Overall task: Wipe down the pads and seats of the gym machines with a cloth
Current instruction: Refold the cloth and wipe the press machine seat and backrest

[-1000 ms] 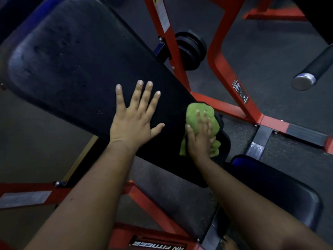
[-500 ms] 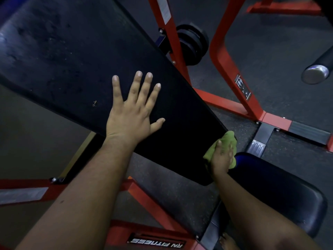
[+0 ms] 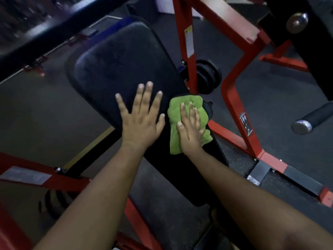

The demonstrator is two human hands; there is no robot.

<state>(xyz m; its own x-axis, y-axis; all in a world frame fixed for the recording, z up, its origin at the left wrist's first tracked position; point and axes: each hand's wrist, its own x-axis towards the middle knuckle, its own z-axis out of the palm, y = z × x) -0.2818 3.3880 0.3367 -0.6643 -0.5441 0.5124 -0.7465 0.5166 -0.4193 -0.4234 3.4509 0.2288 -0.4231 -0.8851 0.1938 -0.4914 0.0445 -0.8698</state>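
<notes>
A long black back pad slants across the middle of the view. My left hand lies flat on it with fingers spread. Just to its right, my right hand presses a green cloth against the pad's right edge with straight fingers. The cloth spreads out under the palm and sticks out above the fingertips and below the wrist. The lower end of the pad runs down between my forearms.
A red machine frame stands right of the pad, with black weight plates behind it. A chrome-tipped bar end juts in at right. A dark bar crosses the top left. Red base rails lie on the dark rubber floor.
My right hand has carried the cloth from the pad's lower right corner back up onto its surface beside my left hand. The view has tilted up, showing the pad's top end.
</notes>
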